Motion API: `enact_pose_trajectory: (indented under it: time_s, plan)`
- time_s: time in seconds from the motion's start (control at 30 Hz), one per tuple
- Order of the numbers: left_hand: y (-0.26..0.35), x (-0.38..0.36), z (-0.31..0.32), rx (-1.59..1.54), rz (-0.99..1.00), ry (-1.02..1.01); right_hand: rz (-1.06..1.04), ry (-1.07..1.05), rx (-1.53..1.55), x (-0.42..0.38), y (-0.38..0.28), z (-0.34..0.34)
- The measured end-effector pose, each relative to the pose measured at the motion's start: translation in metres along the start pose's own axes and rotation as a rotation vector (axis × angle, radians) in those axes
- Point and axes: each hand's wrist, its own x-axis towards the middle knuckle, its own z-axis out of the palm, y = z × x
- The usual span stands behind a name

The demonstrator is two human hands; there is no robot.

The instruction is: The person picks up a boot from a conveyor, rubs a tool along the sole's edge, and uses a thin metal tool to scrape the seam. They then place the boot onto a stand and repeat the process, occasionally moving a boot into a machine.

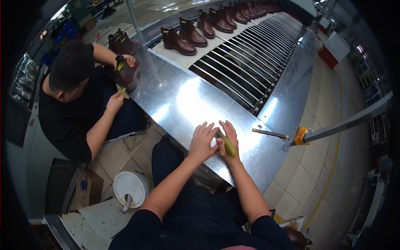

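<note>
My right hand [232, 146] is closed around a slim yellow-green handle [228, 147], its far end close by my left fingers. What the handle belongs to is hidden. Flat over the shiny metal table [171, 89], my left hand [202, 144] has its fingers stretched out and holds nothing. The two hands are side by side, thumbs nearly meeting. To the right on the table lies a thin brown strip [271, 133].
Brown ankle boots [193, 35] line a pale belt beside a metal roller conveyor [246, 62]. At left a seated co-worker [66, 96] holds a brown boot [128, 75] and a yellow tool. A lidded white bucket [131, 188] stands lower left; a grey post [350, 121] rises at right.
</note>
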Motion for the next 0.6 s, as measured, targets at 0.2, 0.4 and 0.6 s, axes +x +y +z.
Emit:
enact_pose_trajectory:
  time_s: [0.2, 0.4, 0.6]
  plan:
    - [0.004, 0.002, -0.001, 0.021, 0.041, 0.011, -0.107, 0.023, -0.037, -0.004, 0.014, 0.002]
    - [0.001, 0.000, 0.004, 0.016, 0.050, 0.010, 0.050, 0.007, 0.061, -0.004, 0.001, -0.005]
    - [0.007, 0.001, -0.002, 0.044, 0.031, -0.022, -0.019, 0.020, -0.007, -0.009, 0.011, 0.000]
